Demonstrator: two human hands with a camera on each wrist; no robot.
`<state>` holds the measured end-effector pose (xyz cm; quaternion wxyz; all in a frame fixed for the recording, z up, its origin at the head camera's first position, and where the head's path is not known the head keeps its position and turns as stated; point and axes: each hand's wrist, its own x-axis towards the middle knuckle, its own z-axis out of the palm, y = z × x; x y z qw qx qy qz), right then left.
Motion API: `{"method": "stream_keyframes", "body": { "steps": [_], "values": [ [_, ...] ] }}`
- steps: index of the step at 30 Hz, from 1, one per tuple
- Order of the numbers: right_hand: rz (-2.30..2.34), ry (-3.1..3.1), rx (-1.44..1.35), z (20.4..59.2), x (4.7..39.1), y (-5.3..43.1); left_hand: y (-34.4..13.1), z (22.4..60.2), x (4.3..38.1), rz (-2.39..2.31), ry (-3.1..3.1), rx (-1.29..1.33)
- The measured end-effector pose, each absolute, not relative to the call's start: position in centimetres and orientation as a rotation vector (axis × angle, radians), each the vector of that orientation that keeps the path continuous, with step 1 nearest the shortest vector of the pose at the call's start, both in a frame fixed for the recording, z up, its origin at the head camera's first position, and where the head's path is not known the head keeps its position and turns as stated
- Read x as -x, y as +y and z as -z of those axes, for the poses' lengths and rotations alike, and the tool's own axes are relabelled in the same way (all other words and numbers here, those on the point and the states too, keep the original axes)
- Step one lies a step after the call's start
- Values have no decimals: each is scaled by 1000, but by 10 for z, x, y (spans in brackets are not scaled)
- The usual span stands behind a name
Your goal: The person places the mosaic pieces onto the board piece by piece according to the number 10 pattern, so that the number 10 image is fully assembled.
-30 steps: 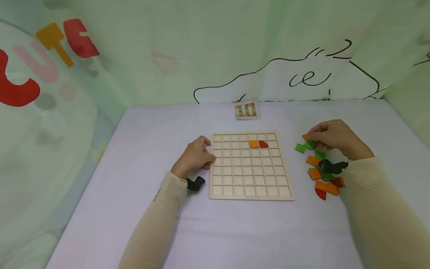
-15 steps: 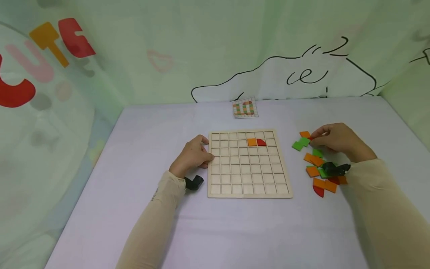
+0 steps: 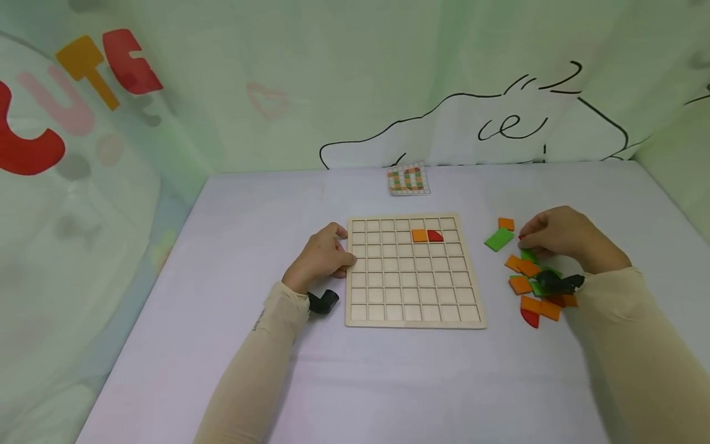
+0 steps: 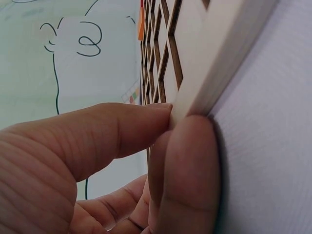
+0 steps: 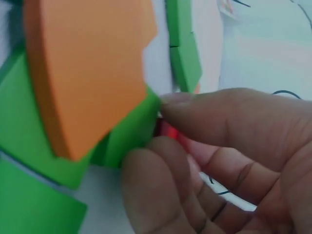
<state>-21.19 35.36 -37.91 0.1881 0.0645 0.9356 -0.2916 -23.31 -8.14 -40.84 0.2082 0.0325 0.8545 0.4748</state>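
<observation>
A pale wooden grid board [image 3: 407,280] lies on the table, with one orange square tile [image 3: 420,235] and one red quarter-round tile [image 3: 435,235] in its upper cells. My left hand [image 3: 320,256] pinches the board's left edge, thumb on top and fingers against the side, as the left wrist view shows. Over the loose tiles at right, my right hand [image 3: 566,237] pinches a red tile [image 5: 169,129] between thumb and fingers; most of it is hidden. Close by lie green tiles [image 3: 499,239] and an orange tile [image 3: 506,223].
More orange, green and red tiles lie heaped below the right hand, including a red quarter-round tile [image 3: 530,318]. A small printed pattern card [image 3: 408,179] lies behind the board. A printed curtain [image 3: 266,74] hangs along the back.
My right hand has drawn slightly right and towards me from the top of the heap, with the red tile in its fingers. Two green tiles now lie edge to edge. My left hand stays put.
</observation>
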Motion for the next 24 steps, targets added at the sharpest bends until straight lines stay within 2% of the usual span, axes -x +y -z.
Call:
{"method": "stream_keyframes", "body": {
  "steps": [24],
  "values": [
    [825, 2509, -188, 368, 203, 362, -82, 408, 233, -1321, 2368, -81]
  ]
}}
